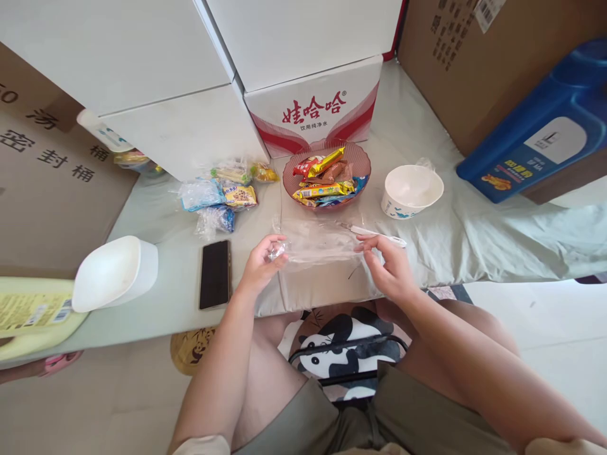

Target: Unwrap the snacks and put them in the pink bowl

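A clear plastic bag (pixel 322 243) is stretched flat between my two hands, low over the front of the cloth-covered surface. My left hand (pixel 265 260) is closed around its bunched left end, with crumpled plastic showing between thumb and fingers. At the other end, the fingertips of my right hand (pixel 386 262) pinch the bag's edge. A thin tool with a white handle (pixel 382 236), perhaps a small knife, lies just behind my right fingers; its tip is partly behind the plastic. Beyond the bag stands a pink glass bowl (pixel 363 165) filled with wrapped snacks (pixel 327 183).
Plastic-wrapped snack packs (pixel 218 196) lie left of the bowl, with a black phone (pixel 215 275) nearer me. A white tub (pixel 114 273) stands far left, a paper bowl (pixel 411 193) right. A blue bottle (pixel 531 133) and white-red carton (pixel 315 114) stand behind.
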The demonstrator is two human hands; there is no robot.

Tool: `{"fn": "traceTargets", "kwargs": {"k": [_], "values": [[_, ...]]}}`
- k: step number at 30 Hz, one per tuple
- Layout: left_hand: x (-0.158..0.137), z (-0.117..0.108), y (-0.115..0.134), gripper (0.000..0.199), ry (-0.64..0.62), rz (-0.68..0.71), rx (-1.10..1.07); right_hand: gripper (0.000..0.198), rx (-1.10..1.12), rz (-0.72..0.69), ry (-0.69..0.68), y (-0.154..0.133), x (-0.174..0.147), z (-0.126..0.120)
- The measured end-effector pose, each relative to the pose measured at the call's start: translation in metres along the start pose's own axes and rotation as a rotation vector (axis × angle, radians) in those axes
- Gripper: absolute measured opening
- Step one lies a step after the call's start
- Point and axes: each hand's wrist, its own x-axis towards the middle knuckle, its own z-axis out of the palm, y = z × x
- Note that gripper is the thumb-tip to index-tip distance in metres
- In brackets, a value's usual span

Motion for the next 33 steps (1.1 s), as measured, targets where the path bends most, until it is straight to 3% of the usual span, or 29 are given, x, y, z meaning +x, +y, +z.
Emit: {"fn": "traceTargets", "kwargs": {"k": [3,7,13,18,26,33], "values": [[0.002,-0.004,0.0,0.049,-0.046,-0.006,0.05,0.013,0.089,0.161,0.033,-0.001,0.001,-0.003],[0.005,-0.004,-0.004,0.041,-0.06,0.05,0.132,0.009,0.115,0.245,0.028,0.0,0.002,-0.001],[0.007,-0.007,-0.012,0.051,-0.038,0.042,0.043,0.008,-0.011,0.25,0.065,-0.001,0.007,-0.002],[0.009,-0.012,-0.014,0.053,0.058,0.07,-0.113,0.01,-0.038,0.283,0.088,0.003,0.007,-0.003],[0.009,-0.011,-0.008,0.05,0.156,0.022,-0.163,0.006,0.133,0.3,0.026,0.005,0.004,0.0],[0.008,-0.012,-0.009,0.039,0.178,0.03,-0.121,0.007,0.106,0.296,0.021,0.002,0.004,0.0]]}}
